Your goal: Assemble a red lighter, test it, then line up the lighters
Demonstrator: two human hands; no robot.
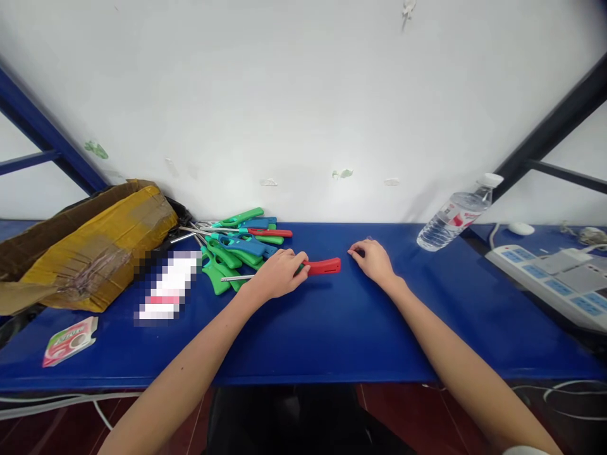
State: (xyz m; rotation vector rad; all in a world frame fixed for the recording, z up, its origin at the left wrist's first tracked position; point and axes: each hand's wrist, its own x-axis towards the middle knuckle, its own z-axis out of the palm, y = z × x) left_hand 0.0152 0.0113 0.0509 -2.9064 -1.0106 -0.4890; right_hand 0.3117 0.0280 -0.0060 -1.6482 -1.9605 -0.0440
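Note:
My left hand (283,273) is closed round a red lighter (326,266) with a long metal tube. Its red handle points right and its tube points left, just above the blue table (294,335). A pile of green, blue and red long-tube lighters (241,246) lies beyond and to the left of that hand. My right hand (372,258) is right of the red handle, apart from it, with its fingers curled and thumb close to the fingertips. Something small and clear shows at its fingers, too small to make out.
A taped cardboard box (114,246) stands at the left, with a blurred white packet (171,287) and a torn card piece (71,341) near it. A water bottle (453,218) and a power strip (554,281) are at the right. The wall (303,114) rises behind.

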